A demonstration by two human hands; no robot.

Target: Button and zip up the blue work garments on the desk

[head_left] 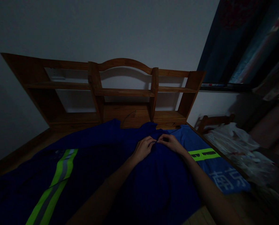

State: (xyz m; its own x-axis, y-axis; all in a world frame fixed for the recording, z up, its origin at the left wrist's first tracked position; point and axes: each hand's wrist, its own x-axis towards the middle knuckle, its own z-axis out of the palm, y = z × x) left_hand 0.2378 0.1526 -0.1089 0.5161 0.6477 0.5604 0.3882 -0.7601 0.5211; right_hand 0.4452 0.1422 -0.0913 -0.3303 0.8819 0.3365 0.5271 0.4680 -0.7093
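A dark blue work garment (pixel 120 156) with a yellow-green and grey reflective stripe (pixel 63 170) lies spread over the wooden desk. My left hand (pixel 144 148) pinches the cloth near its upper edge, fingers closed. Close beside it on the right, my right hand (pixel 171 142) also has thumb and finger pressed together on the same cloth. The fingertips of both hands nearly meet, and any small part between them is too dark to make out. Under the right forearm, a lighter blue garment (pixel 188 137) shows a yellow-green band and white characters.
A wooden shelf unit (pixel 125 92) stands at the back of the desk against the wall (pixel 130 28). To the right are white plastic bags (pixel 233 137) by a wooden chair back (pixel 215 119). A dark window (pixel 237 47) and hanging cloth (pixel 275 78) are at upper right.
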